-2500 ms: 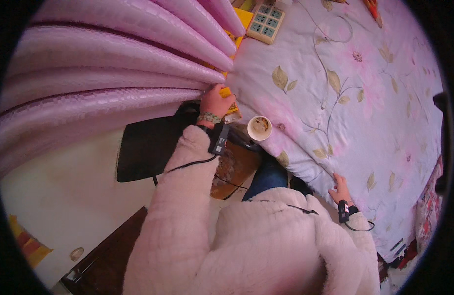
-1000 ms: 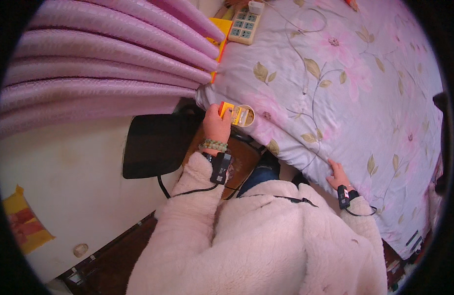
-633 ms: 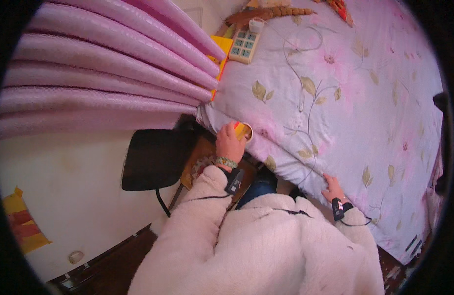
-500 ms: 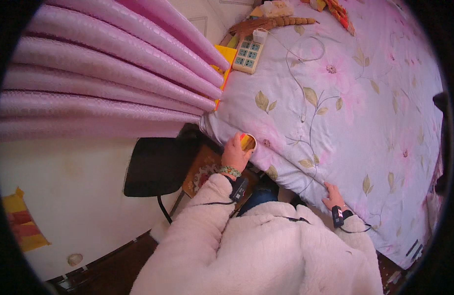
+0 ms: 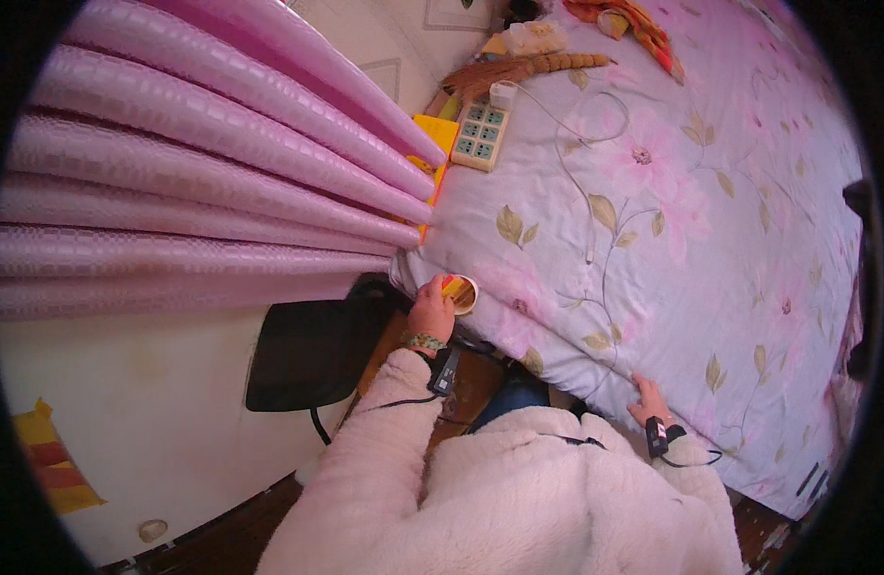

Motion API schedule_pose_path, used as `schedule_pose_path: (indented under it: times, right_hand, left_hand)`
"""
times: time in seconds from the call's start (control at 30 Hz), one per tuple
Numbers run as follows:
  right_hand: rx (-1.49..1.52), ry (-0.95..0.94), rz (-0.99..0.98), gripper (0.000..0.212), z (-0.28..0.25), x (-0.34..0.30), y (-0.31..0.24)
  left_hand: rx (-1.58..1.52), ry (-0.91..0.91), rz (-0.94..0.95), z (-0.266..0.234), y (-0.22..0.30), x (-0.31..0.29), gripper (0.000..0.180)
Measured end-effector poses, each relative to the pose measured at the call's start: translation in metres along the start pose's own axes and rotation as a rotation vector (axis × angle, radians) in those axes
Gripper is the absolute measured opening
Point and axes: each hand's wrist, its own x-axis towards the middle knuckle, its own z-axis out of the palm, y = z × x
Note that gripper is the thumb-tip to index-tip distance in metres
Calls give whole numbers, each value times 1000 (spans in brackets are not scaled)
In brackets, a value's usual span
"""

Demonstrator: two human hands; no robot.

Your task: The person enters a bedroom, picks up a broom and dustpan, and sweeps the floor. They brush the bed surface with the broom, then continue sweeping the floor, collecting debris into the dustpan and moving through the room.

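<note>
My left hand (image 5: pixel 432 311) is closed on a small round container (image 5: pixel 467 296) with a pale rim, a brown inside and a red-and-yellow patch near my fingers. It is at the bed's near edge, by the left corner; whether the container touches the sheet I cannot tell. Farther right, my right hand (image 5: pixel 646 402) rests on the near edge of the flowered bed sheet (image 5: pixel 557 249), fingers stretched out and holding nothing. Each wrist carries a small black device with a cable, and beads circle the left one.
Pink curtains (image 5: pixel 221 192) hang at the left, above a black chair back (image 5: pixel 312 355). Toward the back of the bed lie a power strip (image 5: pixel 480 136) with a plugged-in white cable (image 5: pixel 589 211), a straw hand broom (image 5: pixel 547 65) and an orange cloth (image 5: pixel 643 38).
My left hand has shifted left along the bed edge, toward the corner, with the container in it. The right hand keeps its place on the sheet. The whole view has tilted slightly upward.
</note>
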Motion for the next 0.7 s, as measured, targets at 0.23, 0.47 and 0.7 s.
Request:
schedule_pose_path:
  times: [0.23,0.47,0.7]
  right_hand:
    - [53,-61,20,66,-5,3,-3]
    - [77,-68,51,62,-10,-2,15]
    - [317,41,168,52,-24,-4,29]
  left_hand:
    - [-79,-39,56,-19,9,8,62]
    - [112,13,167,-48,37,42,57]
    - [-30,241,608,-47,126,172,24]
